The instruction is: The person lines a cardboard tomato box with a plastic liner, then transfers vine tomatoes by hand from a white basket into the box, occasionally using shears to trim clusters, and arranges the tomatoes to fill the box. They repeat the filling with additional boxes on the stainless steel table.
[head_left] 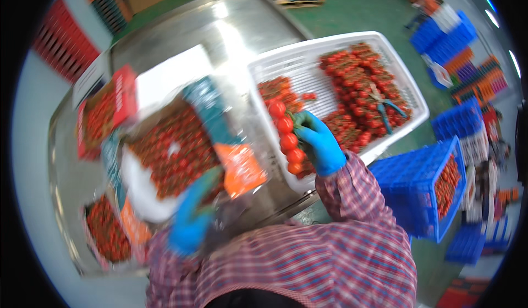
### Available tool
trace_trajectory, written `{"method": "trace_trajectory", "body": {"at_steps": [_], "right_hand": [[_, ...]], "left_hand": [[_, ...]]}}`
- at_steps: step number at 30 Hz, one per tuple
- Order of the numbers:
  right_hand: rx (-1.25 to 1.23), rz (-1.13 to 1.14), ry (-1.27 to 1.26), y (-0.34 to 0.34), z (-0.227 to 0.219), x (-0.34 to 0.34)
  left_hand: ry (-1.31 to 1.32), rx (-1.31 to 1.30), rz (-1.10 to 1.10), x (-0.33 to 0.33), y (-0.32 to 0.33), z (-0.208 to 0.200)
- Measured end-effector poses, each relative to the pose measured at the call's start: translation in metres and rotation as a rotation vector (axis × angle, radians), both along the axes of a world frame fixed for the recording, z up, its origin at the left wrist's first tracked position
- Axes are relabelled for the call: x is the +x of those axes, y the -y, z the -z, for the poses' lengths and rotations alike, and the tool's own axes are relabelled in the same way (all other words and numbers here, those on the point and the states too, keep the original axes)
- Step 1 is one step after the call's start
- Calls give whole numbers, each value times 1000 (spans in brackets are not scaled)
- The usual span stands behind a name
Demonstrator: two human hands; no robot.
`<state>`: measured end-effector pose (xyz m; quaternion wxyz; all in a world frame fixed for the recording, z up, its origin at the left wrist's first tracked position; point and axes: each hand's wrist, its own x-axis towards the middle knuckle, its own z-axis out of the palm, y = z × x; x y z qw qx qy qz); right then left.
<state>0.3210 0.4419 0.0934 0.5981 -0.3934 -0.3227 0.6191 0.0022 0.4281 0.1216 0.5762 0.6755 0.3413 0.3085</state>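
Note:
A truss of large red cherry tomatoes point(288, 141) hangs in a row from my right hand point(324, 147), which wears a blue glove and is closed on its green stem. The truss is over the near left edge of a white slatted crate point(300, 71). Trusses of tomatoes point(355, 82) fill much of that crate, with blue-handled snips point(388, 110) on top. My left hand point(192, 217), also gloved in blue, is smeared by motion at the near edge of a lined box packed with tomatoes point(179, 143); its fingers cannot be made out.
On the steel table point(236, 39) are a red box of tomatoes point(125, 91), a smaller tray of tomatoes point(107, 231) and teal-and-orange plastic wrap point(239, 168). A blue crate point(404, 184) with tomatoes stands at the right. Stacked crates line the far right, where a person point(429, 6) is visible.

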Motion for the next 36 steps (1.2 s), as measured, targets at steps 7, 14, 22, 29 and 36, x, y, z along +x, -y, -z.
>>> {"method": "trace_trajectory", "body": {"at_steps": [7,14,22,29,36], "right_hand": [[-23,-155,463,82,-16,-132],[17,-146,160,107,-6,-119],[1103,-461,1430,95,-41,-142],[1331,-939,1464,78,-36,-194],[660,-651,1586,15,20,-277]], "left_hand": [[907,-761,-37,32,43,42],[1107,-923,-95,-3,58,35],[1029,-1074,139,-28,87,46],[1062,-1124,201,-76,122,63],[553,-475,-236,-209,113,35]]}}
